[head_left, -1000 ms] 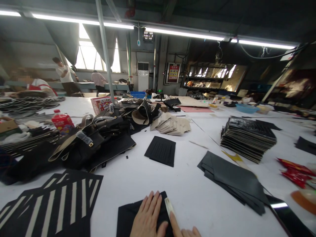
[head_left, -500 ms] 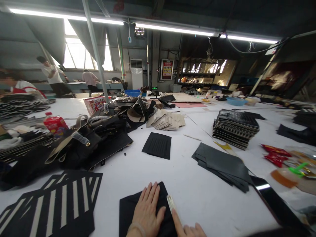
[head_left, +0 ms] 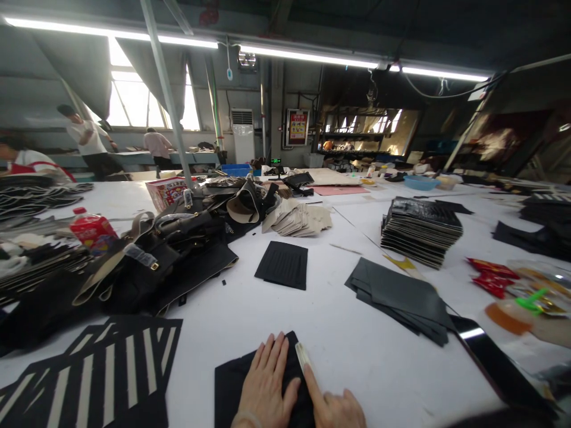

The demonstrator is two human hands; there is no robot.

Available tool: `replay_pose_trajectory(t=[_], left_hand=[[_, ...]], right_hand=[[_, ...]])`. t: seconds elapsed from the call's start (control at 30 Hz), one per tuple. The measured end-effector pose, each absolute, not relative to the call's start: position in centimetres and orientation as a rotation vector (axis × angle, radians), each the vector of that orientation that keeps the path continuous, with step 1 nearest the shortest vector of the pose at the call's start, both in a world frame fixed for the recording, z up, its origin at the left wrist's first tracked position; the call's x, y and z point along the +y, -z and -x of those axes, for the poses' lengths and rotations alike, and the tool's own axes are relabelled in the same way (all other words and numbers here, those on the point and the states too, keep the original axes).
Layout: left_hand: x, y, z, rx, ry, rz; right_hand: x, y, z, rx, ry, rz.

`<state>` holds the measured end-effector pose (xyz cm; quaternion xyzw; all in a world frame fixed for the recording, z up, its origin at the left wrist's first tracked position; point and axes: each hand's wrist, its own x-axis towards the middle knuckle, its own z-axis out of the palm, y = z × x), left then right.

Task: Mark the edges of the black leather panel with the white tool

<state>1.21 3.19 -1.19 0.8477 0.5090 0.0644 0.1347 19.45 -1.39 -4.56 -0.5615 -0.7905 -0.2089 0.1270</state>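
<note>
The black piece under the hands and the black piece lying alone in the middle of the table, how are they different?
The black piece under the hands is pressed flat by the left hand, with the right hand at its edge; the lone black piece is untouched. The near one looks smooth; the far one shows fine ribs. Both are dark, flat and roughly square, lying on the white table.

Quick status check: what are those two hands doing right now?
Left hand flat on black fabric piece. Right hand pressing small pale tool along its edge. Nothing blocking them.

Black piece [head_left: 232, 386] cut off below
</note>
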Motion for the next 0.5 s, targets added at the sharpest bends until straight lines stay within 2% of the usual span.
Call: replay_pose_trajectory(t=[0.1,0.23,0.33,0.5], left_hand=[[3.2,1.1,-1.3,1.498,-0.180,-2.460],[3.2,0.9,-1.3,1.506,-0.183,-2.461],[3.1,0.7,-1.3,1.494,-0.176,-2.450],[3.0,0.4,-1.5,1.527,-0.168,-2.436]], right_hand=[[0.8,4.4,-19.5,-2.358,0.458,1.630],[1.5,4.8,-20.8,-2.278,0.420,1.725],[0.8,4.9,-20.6,-2.368,0.370,1.587],[2.0,2.2,-17.7,-2.502,0.238,1.700]])
